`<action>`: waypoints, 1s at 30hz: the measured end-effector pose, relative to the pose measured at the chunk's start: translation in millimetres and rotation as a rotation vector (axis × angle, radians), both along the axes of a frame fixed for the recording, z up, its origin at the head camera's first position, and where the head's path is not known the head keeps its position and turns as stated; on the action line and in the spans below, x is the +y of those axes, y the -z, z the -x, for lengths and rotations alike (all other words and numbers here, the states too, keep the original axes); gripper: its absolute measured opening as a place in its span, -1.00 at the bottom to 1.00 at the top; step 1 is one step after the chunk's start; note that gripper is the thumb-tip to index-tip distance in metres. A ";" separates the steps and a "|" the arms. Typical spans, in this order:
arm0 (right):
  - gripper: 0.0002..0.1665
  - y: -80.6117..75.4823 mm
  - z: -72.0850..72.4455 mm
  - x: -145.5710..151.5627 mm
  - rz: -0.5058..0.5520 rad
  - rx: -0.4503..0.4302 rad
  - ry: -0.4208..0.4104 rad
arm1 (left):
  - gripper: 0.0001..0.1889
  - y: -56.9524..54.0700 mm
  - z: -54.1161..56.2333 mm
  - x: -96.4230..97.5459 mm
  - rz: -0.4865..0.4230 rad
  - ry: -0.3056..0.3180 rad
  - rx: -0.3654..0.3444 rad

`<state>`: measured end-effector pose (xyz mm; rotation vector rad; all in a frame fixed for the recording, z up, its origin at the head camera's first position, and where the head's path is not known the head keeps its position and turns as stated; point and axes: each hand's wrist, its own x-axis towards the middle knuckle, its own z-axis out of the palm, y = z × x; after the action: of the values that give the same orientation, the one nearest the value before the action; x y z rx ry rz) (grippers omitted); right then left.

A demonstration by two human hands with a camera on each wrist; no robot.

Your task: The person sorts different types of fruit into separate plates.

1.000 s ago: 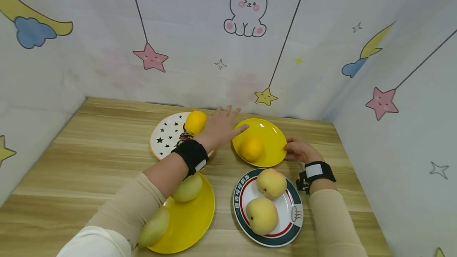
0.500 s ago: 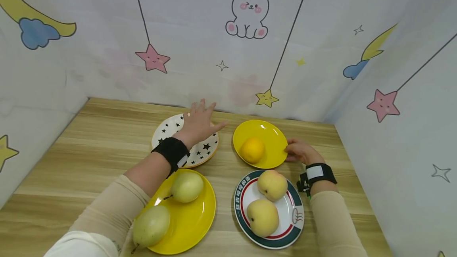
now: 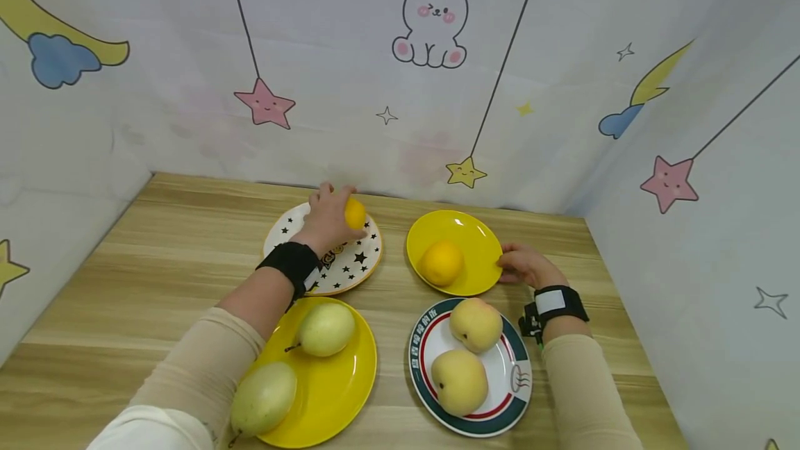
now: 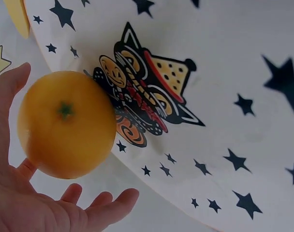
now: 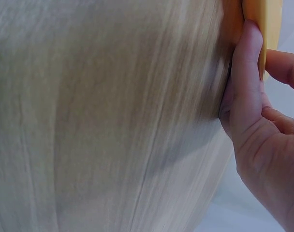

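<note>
My left hand point(image 3: 329, 219) curls round an orange point(image 3: 355, 214) over the white star-printed plate point(image 3: 350, 273). In the left wrist view the orange point(image 4: 67, 125) lies between the thumb and fingers, with gaps beside some fingertips. Its contact with the plate is hidden. My right hand point(image 3: 528, 264) pinches the right rim of a small yellow plate point(image 3: 478, 245) that bears a second orange point(image 3: 442, 262). The right wrist view has fingers on both sides of that plate's rim point(image 5: 262, 29).
A larger yellow plate point(image 3: 340, 394) holds two pears point(image 3: 326, 329), one overhanging its left rim. To its right, a green-rimmed plate point(image 3: 494, 425) bears two peaches point(image 3: 459, 382). The wooden table point(image 3: 125, 297) meets cartoon-printed cloth point(image 3: 350, 144) at the back and sides.
My left hand has moved left from between the two far plates, passed over the star-printed plate with spread fingers, then curled round the orange there. The right hand stays on the small yellow plate.
</note>
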<state>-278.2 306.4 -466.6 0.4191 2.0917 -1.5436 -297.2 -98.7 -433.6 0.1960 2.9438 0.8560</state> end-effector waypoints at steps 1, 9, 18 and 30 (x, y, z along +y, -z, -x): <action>-0.53 0.2 -0.1 0.1 0.000 0.000 0.000 | -0.08 1.5 0.1 -0.3 -0.009 0.001 0.003; -0.52 0.0 -1.2 -1.2 -0.011 0.002 -0.001 | -0.16 8.1 -0.1 5.7 0.024 0.028 0.027; -0.52 -0.1 -0.2 -1.0 -0.004 -0.007 0.008 | -0.25 13.2 3.1 13.0 0.033 0.033 0.028; -0.48 -0.6 -0.1 -1.1 -0.024 -0.012 0.003 | -0.24 17.5 3.3 12.1 0.052 0.042 0.048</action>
<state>-278.1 305.4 -466.0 0.4393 2.1028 -1.5151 -300.5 -86.6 -451.1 0.2781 2.9909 0.7788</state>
